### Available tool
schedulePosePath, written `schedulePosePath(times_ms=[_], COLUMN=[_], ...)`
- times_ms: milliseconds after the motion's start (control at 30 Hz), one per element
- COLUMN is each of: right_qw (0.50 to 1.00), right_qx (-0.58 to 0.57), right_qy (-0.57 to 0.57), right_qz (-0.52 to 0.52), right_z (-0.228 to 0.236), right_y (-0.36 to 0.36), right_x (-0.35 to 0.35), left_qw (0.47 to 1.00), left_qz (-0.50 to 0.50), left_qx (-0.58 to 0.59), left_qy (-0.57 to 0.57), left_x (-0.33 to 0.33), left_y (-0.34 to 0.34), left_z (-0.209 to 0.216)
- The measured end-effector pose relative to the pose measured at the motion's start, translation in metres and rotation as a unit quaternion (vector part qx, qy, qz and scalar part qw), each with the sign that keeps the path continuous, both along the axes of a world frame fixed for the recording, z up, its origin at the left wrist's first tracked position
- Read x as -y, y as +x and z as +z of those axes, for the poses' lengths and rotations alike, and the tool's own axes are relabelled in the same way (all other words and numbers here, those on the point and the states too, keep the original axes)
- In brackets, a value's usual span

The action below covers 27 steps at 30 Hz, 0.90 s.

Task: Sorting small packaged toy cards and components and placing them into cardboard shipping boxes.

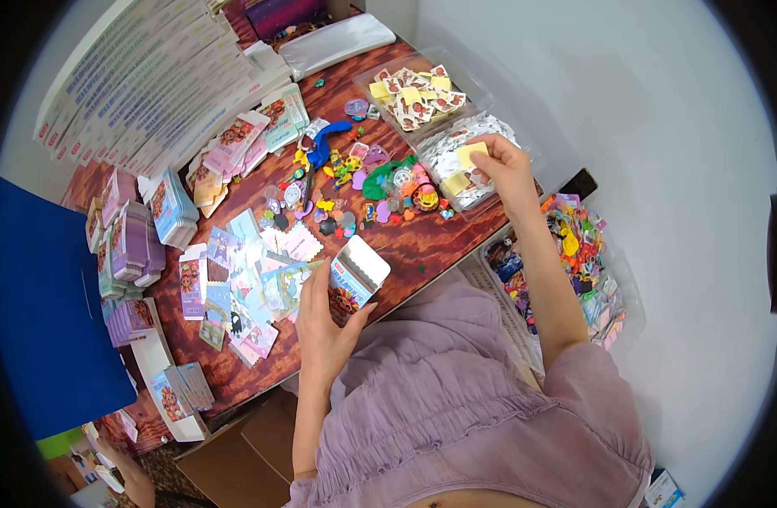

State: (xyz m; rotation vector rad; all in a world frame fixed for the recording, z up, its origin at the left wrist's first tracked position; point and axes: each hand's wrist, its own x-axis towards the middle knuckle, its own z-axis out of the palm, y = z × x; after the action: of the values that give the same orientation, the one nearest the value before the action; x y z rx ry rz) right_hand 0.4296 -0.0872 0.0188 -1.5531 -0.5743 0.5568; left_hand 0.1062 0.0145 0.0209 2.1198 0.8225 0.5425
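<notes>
A small blue-and-white printed carton (353, 284) with its white flap standing open is held in my left hand (321, 326), near the table's front edge. My right hand (505, 173) pinches a small yellow square packet (471, 154) between thumb and fingers. It hovers over a clear tray holding silvery white packets (490, 127), where another yellow square (456, 183) lies. Behind that sits a second clear tray of small printed packets (418, 97) with yellow squares among them. What lies inside the carton cannot be made out.
Colourful trinkets (355, 173) and loose printed cards (249, 288) cover the table's middle. Stacked cartons (135, 245) and a tall pile of flat cartons (143, 76) line the left. A bin of small toys (579, 254) stands at right. Another person's hand (130, 474) shows lower left, below a blue panel (50, 313).
</notes>
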Motion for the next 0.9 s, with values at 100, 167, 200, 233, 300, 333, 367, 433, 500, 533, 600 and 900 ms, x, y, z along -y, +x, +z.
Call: schedulePosePath(times_ms=[100,167,200,233,300,333,367,433,500,533,600,900], right_qw=[1.0,1.0,1.0,1.0,0.999,0.999,0.994,0.982,0.962,0.968,0.981,0.96], right_qx=[-0.001,-0.001,-0.001,-0.001,-0.039,-0.04,-0.105,-0.173,-0.258,-0.222,-0.134,0.242], right_qy=[-0.008,-0.003,0.001,0.001,-0.001,-0.001,0.037,0.072,0.079,0.077,0.048,-0.019], right_qz=[-0.008,-0.011,-0.012,-0.015,-0.017,-0.018,-0.006,0.011,0.039,0.092,0.134,0.142], right_z=[-0.01,-0.013,-0.012,-0.011,-0.005,-0.004,-0.003,-0.002,0.003,0.006,0.014,0.02], right_y=[0.018,0.026,0.028,0.029,0.03,0.029,0.028,0.02,-0.001,-0.014,-0.054,-0.166], right_x=[0.008,0.013,0.014,0.015,0.016,0.016,0.017,0.015,0.01,0.006,-0.004,-0.025], left_qw=[1.0,1.0,1.0,1.0,1.0,1.0,1.0,1.0,1.0,0.998,0.996,0.995], left_qz=[0.009,0.006,0.006,0.003,0.002,0.0,0.0,0.005,-0.006,-0.004,0.013,0.061], left_qx=[-0.001,0.001,0.004,0.003,-0.009,-0.01,-0.01,-0.014,-0.025,-0.045,-0.066,0.0], left_qy=[-0.015,-0.011,-0.008,-0.008,-0.002,-0.002,0.002,0.004,0.009,0.033,0.056,0.084], left_x=[0.0,0.001,0.002,0.002,0.002,0.002,0.002,0.003,0.003,0.002,0.004,0.011], left_y=[0.0,0.0,0.0,0.001,0.002,0.003,0.004,0.005,0.012,0.012,0.016,0.007], left_z=[-0.001,-0.004,-0.005,-0.005,-0.004,-0.004,-0.005,-0.004,0.001,0.001,0.001,-0.01])
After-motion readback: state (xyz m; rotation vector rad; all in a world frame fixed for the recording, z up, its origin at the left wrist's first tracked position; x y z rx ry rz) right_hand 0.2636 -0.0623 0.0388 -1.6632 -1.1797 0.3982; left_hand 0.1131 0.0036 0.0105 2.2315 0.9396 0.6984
